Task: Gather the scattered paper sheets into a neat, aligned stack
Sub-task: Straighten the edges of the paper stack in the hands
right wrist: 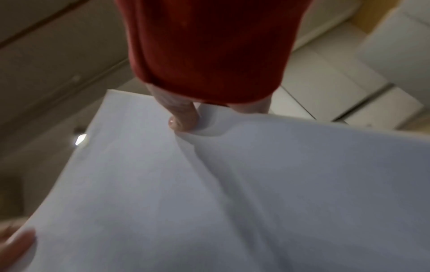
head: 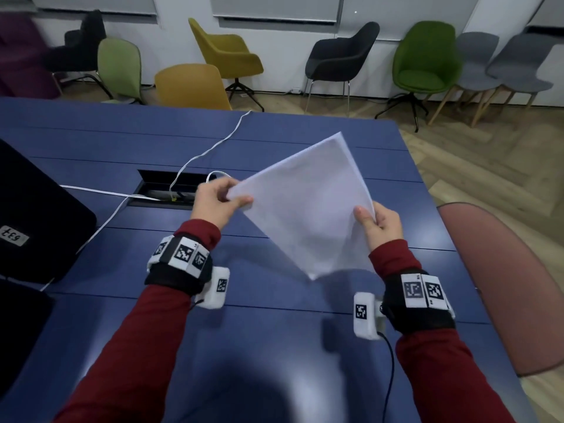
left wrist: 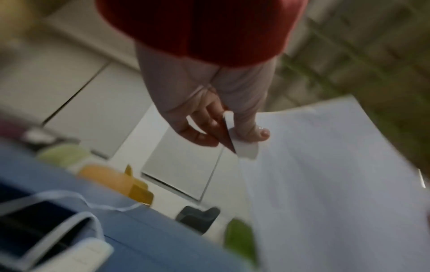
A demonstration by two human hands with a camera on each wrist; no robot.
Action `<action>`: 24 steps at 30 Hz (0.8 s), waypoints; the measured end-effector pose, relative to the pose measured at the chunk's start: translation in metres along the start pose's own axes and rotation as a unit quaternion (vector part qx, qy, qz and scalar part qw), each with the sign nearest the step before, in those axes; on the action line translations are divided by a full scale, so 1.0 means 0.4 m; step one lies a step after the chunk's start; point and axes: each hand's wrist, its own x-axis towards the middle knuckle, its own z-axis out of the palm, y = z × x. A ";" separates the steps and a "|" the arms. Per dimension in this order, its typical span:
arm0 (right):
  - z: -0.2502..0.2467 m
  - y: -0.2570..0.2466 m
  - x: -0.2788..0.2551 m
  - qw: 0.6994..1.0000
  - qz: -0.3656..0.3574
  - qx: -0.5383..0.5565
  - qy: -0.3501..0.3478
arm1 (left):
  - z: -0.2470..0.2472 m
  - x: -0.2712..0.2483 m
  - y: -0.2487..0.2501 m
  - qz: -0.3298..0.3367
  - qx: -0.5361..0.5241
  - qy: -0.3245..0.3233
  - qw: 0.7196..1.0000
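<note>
A stack of white paper sheets (head: pixel 308 206) hangs in the air above the blue table (head: pixel 274 337), turned like a diamond with one corner pointing down. My left hand (head: pixel 219 199) pinches its left corner, thumb on top. My right hand (head: pixel 378 224) grips the right edge, thumb pressed on the face. In the left wrist view the thumb (left wrist: pixel 253 128) lies on the paper stack (left wrist: pixel 337 184) with the fingers (left wrist: pixel 197 132) curled behind. In the right wrist view the thumb (right wrist: pixel 181 117) dents the paper stack (right wrist: pixel 209 202), which bends slightly.
White cables (head: pixel 198 157) run across the table to a cable hatch (head: pixel 164 187). Dark bags (head: pixel 33 215) lie at the left edge. A pink chair (head: pixel 503 285) stands at the right side, and several coloured chairs (head: pixel 225 53) line the far wall.
</note>
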 end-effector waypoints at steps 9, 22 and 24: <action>0.033 0.018 -0.047 0.995 0.049 0.082 -0.031 | 0.105 -0.072 0.017 -0.029 -0.170 -0.025 0.985; 0.048 0.017 -0.040 0.994 0.012 0.099 0.033 | 0.142 -0.095 0.011 -0.041 -0.230 0.061 0.970; 0.051 0.000 -0.036 0.995 0.002 0.097 0.029 | 0.141 -0.090 0.030 -0.030 -0.231 0.093 0.968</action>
